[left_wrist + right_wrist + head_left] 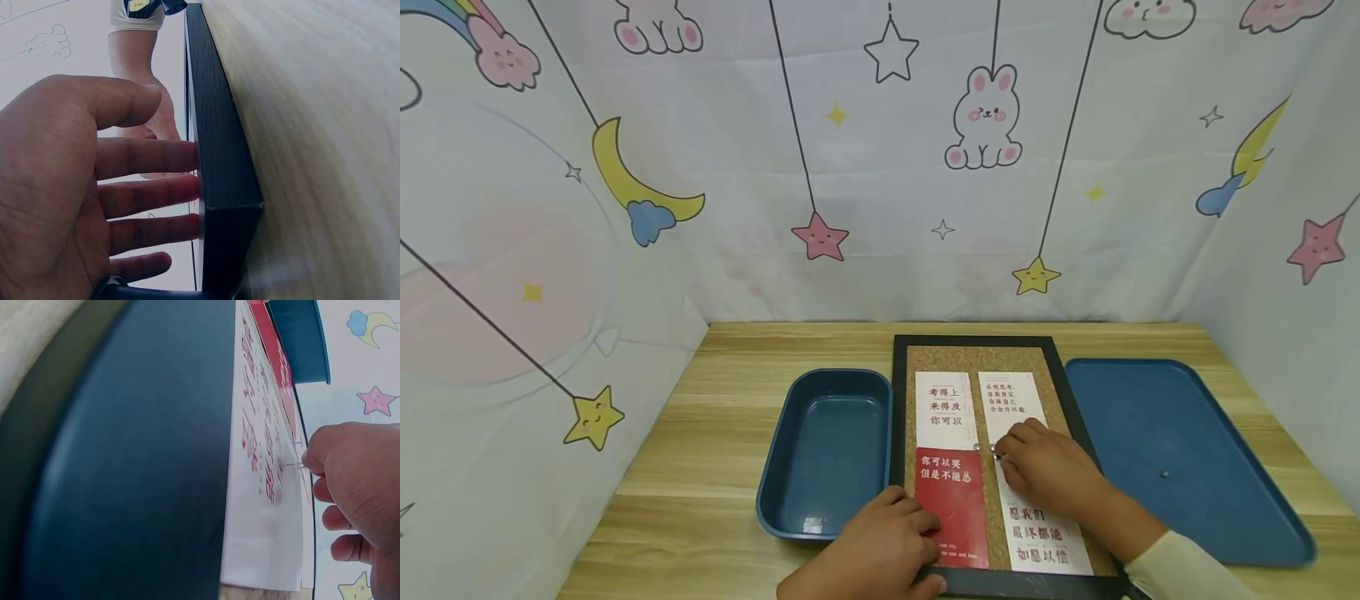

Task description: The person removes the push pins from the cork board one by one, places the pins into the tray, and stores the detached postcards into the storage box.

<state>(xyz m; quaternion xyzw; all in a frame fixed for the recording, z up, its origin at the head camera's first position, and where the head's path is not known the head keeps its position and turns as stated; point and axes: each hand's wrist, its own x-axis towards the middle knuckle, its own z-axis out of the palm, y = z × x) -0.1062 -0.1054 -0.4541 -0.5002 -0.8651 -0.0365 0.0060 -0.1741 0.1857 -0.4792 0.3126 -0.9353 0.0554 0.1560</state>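
Note:
A cork board [977, 358] in a black frame [215, 150] lies on the table, bearing printed cards. On its left half are a white card [940, 408] and, below it, a red card [951, 512]. White cards [1011, 396] with red lettering line the right half. My right hand [1052, 467] pinches a small pushpin [995, 451] at the inner edge of the right-hand cards; its thin needle shows in the right wrist view. Another pin [977, 447] sits where the white and red cards meet. My left hand [883, 546] rests its extended fingers on the red card, over the frame's lower left corner.
A deep blue tray [823, 454] stands left of the board. On the right, a flat blue tray [1180, 417] holds a tiny object [1164, 474]. Behind the wooden table [677, 500] hangs a white cloth [887, 183] printed with cartoon figures.

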